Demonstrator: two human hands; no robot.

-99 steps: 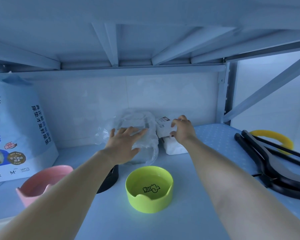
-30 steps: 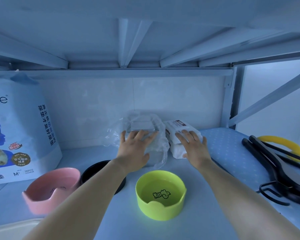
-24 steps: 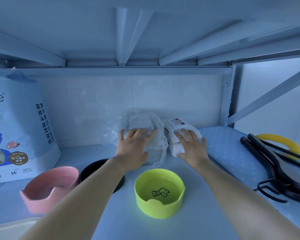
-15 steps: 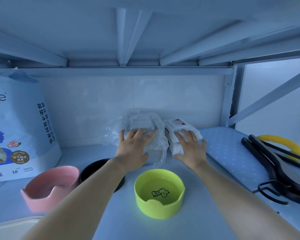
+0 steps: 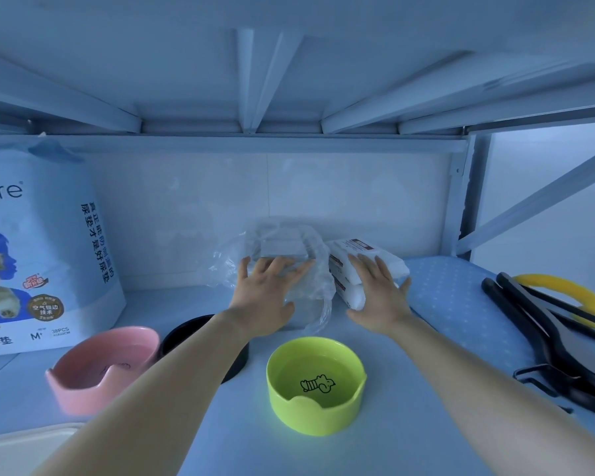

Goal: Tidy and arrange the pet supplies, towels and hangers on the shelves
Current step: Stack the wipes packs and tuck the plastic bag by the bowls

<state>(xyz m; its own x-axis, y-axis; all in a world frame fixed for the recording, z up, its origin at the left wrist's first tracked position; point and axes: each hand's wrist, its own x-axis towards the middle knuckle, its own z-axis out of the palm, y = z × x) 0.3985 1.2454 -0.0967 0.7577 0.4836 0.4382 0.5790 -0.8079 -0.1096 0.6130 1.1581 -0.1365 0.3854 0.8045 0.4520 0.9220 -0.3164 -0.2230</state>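
**Alignment of Towel Bundles**

Left hand (image 5: 265,297) lies flat, fingers straight and spread, on the clear crinkled bag (image 5: 282,245) of folded grey towels. Right hand (image 5: 380,298), fingers also straight, presses the upper of two soft white packs (image 5: 356,247) stacked just beside the bag, near the rear wall (image 5: 323,194). Judged step: squaring both bundles. Next move likely requires light, even pushing; loose film may slip. A round, glossy green bowl (image 5: 310,417) stands in front.
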